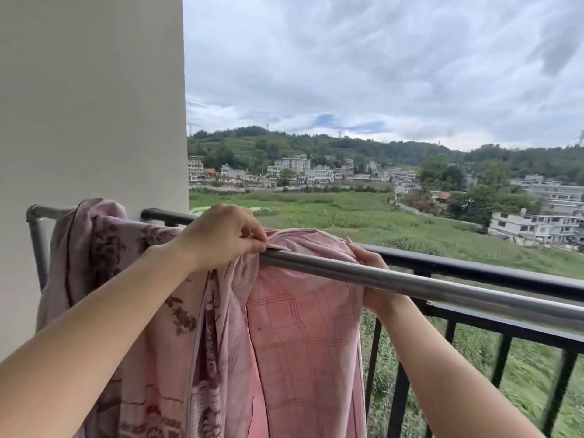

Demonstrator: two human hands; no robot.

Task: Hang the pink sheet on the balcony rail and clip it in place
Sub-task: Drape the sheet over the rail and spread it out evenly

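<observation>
The pink sheet [300, 327] hangs bunched over the steel rail [442, 287], the left hand [221, 238] pinching its fold atop the rail and the right hand [369, 263] clutching its edge behind the rail, so, unclipped, it could slide off if released.

I see the sheet [284, 327] draped over the rail [410, 279], bunched toward nine o'clock. The balcony railing [474, 270] runs just behind the rail. The left hand [221, 238] pinches the sheet on top of the rail. The right hand [373, 273], at its three o'clock, holds the sheet's edge behind the rail. The wall [94, 105] stands at ten o'clock.
</observation>
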